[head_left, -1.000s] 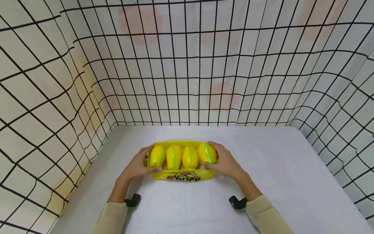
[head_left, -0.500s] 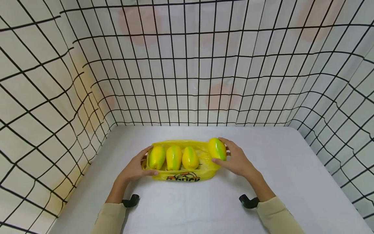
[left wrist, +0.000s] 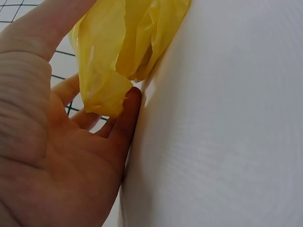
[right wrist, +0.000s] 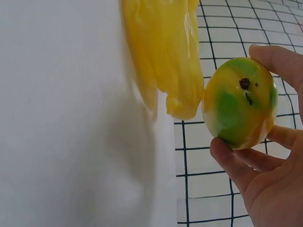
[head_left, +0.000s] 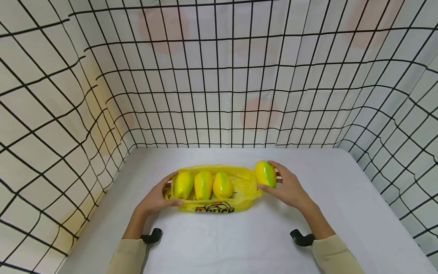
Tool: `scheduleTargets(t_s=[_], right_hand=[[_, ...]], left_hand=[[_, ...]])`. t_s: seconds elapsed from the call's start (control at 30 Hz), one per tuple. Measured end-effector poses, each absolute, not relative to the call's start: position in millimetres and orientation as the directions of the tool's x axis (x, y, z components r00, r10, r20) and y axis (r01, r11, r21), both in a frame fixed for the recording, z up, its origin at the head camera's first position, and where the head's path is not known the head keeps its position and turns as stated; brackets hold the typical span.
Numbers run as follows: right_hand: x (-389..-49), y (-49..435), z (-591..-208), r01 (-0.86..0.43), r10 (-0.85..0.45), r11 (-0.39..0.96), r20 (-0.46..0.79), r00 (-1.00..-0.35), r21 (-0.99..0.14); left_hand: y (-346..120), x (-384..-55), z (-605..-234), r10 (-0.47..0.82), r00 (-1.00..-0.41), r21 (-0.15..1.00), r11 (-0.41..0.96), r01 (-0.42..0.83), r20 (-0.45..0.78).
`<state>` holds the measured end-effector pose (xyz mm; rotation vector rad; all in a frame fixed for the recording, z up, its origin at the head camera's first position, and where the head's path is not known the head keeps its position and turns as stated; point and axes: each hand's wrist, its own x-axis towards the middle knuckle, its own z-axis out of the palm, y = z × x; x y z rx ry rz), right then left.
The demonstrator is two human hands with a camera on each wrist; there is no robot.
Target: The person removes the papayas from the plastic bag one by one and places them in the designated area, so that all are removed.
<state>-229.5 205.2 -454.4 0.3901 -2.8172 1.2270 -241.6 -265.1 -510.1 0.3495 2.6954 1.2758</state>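
Head: glossy fruit (head_left: 265, 174), plas. bag (head_left: 244, 204).

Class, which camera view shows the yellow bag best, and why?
The head view: nearly all of the yellow bag shows, with printed lettering and three fruits inside. The left wrist view shows only one end, the right wrist view the other, both without lettering.

Booth (head_left: 208, 82) (grid walls (head_left: 232, 68)); white table (head_left: 219, 243)

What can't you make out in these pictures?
Head view: full wording on the bag, lost in its folds; undersides of the three fruits inside, turned away.
Left wrist view: some fingertips of the left hand, behind the bag.
Right wrist view: dark marks on the held fruit, too blurred.
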Motion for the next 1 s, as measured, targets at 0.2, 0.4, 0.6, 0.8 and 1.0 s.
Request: scheduleTargets(t_s=[0.2,0.4,0.6,0.8,1.0], right_hand=[[-229,216,-456,-0.226,-0.186,0.682,0.134,-0.973,-0.696],[-228,227,-459,-0.208,-0.165,0.695,0.129,-0.978,-0.688],[-229,236,-464,-0.184,-0.147,0.72,0.113,-0.983,-0.669],[-230,243,-468,-0.159,-0.13,0.733,0.092,-0.987,-0.662],[-232,246,-472,-0.144,-0.134,0.738,0.066,-0.989,-0.659]], left_hand=[[-267,-241,-513,0.282,-0.959,0.803,0.576,0.154,-0.018],[-267,-239,-515,0.301,-0.953,0.825,0.546,0.145,-0.032],[-267,-239,-516,0.299,-0.953,0.839,0.527,0.133,-0.037],[-267,-240,-517,0.3,-0.953,0.835,0.532,0.138,-0.033],[-269,-242,-517,0.301,-0.953,0.828,0.539,0.151,-0.023]])
